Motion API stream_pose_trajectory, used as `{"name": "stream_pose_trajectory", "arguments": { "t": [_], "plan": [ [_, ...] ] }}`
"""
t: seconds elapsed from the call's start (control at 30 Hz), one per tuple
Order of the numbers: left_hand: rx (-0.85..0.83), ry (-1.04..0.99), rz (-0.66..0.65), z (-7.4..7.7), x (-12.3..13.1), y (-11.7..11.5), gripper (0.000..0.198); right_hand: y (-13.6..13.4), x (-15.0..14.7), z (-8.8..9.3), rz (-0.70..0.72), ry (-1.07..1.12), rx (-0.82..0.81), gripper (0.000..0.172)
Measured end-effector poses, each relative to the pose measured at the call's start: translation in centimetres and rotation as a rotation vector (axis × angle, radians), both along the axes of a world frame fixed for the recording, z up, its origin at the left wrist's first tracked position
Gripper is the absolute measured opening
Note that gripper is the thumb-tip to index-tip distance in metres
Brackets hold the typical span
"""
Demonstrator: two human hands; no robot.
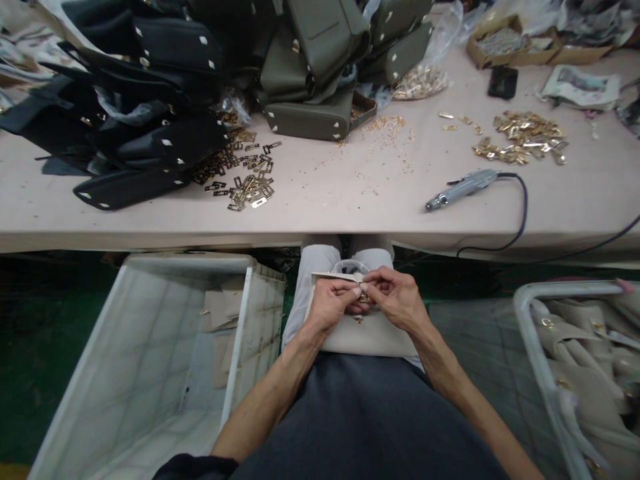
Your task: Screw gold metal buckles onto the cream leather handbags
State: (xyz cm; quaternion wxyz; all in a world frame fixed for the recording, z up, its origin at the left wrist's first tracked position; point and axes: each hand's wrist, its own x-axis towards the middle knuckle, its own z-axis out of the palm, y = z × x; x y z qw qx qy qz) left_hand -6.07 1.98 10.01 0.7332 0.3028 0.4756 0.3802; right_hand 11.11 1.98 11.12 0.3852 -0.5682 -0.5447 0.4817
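Observation:
A cream-coloured handbag (373, 339) lies across my lap. My left hand (333, 298) and my right hand (393, 293) meet over it, fingertips pinched close together at its upper part. Between them shows a bit of gold-coloured metal fitting (365, 298), mostly covered by the fingers. Lower on the bag, just under the hands, sits another small gold piece (358, 321). Which hand grips the fitting and which grips the bag's edge is hard to make out.
On the table (320, 207) ahead lie an electric screwdriver (463, 189) with a cord, gold metal plates (530, 137), dark plates (253, 180), black bags (135, 183) and olive bags (307, 119). A white bin (145, 347) stands left; a bin of cream bags (590, 347) stands right.

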Motion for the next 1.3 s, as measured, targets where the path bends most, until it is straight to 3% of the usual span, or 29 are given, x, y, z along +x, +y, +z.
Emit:
{"name": "stream_pose_trajectory", "arguments": {
  "t": [0.23, 0.33, 0.5, 0.7, 0.8, 0.9, 1.03, 1.13, 1.2, 1.3],
  "plan": [
    [-0.070, 0.071, 0.079, 0.3, 0.9, -0.1, 0.040, -0.2, 0.0, 0.7, 0.042, -0.059, 0.025, 0.017],
    [-0.038, 0.132, 0.138, 0.4, 1.2, -0.2, 0.031, -1.0, 0.5, 1.2, 0.060, -0.118, 0.164, 0.017],
    [-0.024, 0.108, 0.174, 0.6, 1.5, 0.1, 0.020, -1.9, 1.1, 1.6, 0.225, -0.276, 0.459, 0.034],
    [-0.205, 0.099, 0.148, 2.1, 2.0, 0.6, 0.010, -2.5, 1.8, 0.3, 0.267, -0.423, 0.687, 0.039],
    [-0.265, 0.041, 0.082, 2.1, 2.0, 0.8, 0.010, -2.1, 2.0, -0.5, 0.221, -0.497, 0.769, 0.044],
    [-0.179, 0.136, 0.080, 2.1, 1.8, -0.1, 0.018, -1.6, 1.8, 0.0, 0.185, -0.465, 0.752, 0.040],
    [0.258, 0.512, 0.288, 2.7, 1.4, -2.2, 0.021, -0.8, 1.3, 1.6, 0.155, -0.329, 0.665, 0.016],
    [0.523, 0.482, 0.195, 2.7, 0.8, -2.7, 0.041, -0.2, 0.9, 2.1, 0.106, -0.297, 0.568, 0.008],
    [0.536, 0.357, 0.098, 2.4, 0.6, -2.4, 0.039, 0.1, 0.7, 2.3, 0.110, -0.243, 0.481, 0.008],
    [0.341, 0.198, 0.081, 1.4, 1.1, -1.4, 0.035, 0.8, 0.6, 2.3, 0.197, -0.134, 0.280, 0.021]
  ]
}}
